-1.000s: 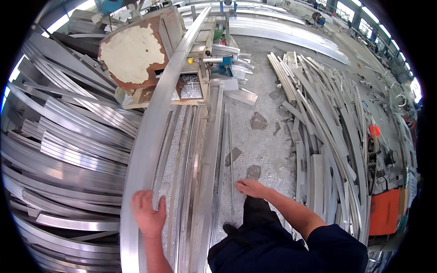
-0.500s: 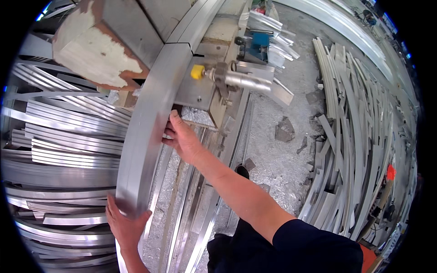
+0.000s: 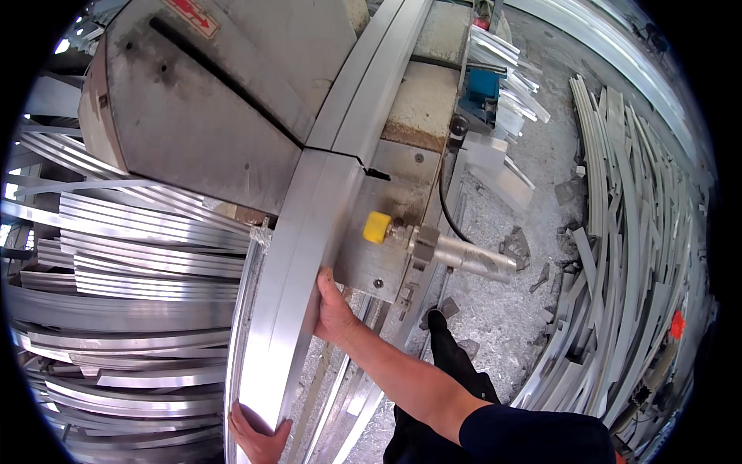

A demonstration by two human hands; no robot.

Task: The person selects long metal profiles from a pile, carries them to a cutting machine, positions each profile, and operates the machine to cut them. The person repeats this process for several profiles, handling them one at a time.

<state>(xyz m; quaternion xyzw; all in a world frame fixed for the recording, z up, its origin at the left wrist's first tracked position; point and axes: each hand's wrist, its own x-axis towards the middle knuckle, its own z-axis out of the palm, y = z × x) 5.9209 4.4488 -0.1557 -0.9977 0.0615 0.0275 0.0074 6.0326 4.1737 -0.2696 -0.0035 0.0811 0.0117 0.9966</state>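
Observation:
A long silver aluminium profile (image 3: 297, 255) runs from the lower left up across the machine bed, with a dark crosswise line over it at the saw slot. My left hand (image 3: 261, 442) is wrapped round its near part, fingers on the left edge and thumb on the right. Farther up, my right hand (image 3: 332, 313) grips the profile's right side, thumb uppermost and the other fingers hidden behind the metal. Just beyond that hand, a clamp with a yellow pad (image 3: 377, 227) points at the profile, a gap between them.
At the upper left stands a large grey machine housing (image 3: 209, 116) with a long dark slot. Stacked aluminium strips (image 3: 147, 286) fill the left side. More long offcuts (image 3: 610, 232) lie in a pile on the right, and scraps (image 3: 514, 243) are scattered on the floor.
The view has shifted, so the machine, clamp and profile appear lower and farther right. My right hand's fingers, partly showing before, are now behind the profile. My left hand still holds the near part.

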